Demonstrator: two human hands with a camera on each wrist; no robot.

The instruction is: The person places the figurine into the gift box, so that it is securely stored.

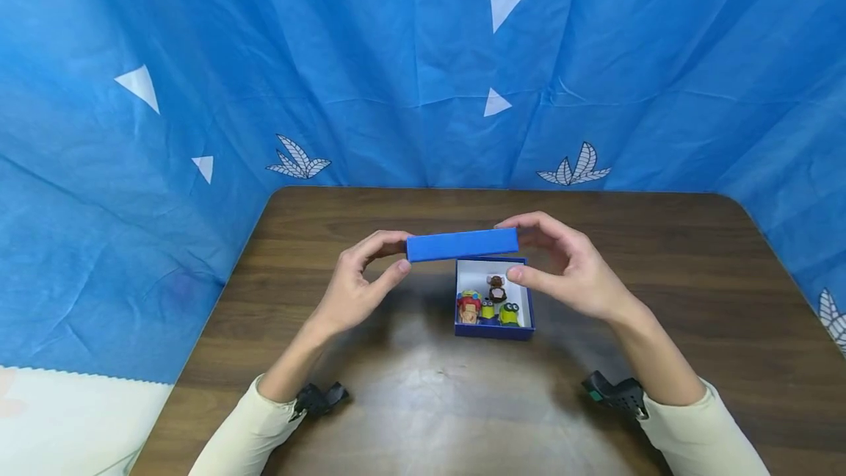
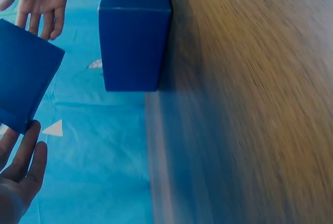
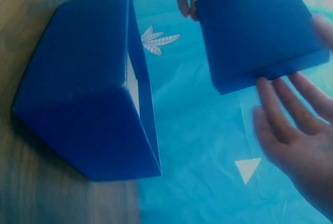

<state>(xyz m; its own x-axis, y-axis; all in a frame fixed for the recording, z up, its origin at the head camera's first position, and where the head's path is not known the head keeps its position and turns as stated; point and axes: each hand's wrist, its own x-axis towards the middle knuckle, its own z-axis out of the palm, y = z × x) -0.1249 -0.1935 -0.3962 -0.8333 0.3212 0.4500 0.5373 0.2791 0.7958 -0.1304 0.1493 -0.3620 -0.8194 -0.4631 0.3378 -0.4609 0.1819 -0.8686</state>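
A blue box lid (image 1: 463, 244) is held up between both hands, over the back edge of an open blue box (image 1: 494, 331) on the table. My left hand (image 1: 353, 285) pinches the lid's left end between thumb and fingers. At the other end, my right hand (image 1: 578, 270) holds it by the fingertips, the thumb lower and overlapping the box's white inside. Small toy figures lie in the box: a red-haired one (image 1: 469, 308), two yellow-and-blue ones and a brown one (image 1: 496, 289). In the right wrist view the lid (image 3: 260, 31) hangs apart from the box (image 3: 73, 115).
The brown wooden table (image 1: 436, 402) reaches back to a blue curtain (image 1: 396, 57) with white triangles and leaf prints. More curtain hangs at both sides. A black strap device (image 1: 320, 399) sits at the left wrist, another (image 1: 615, 394) at the right.
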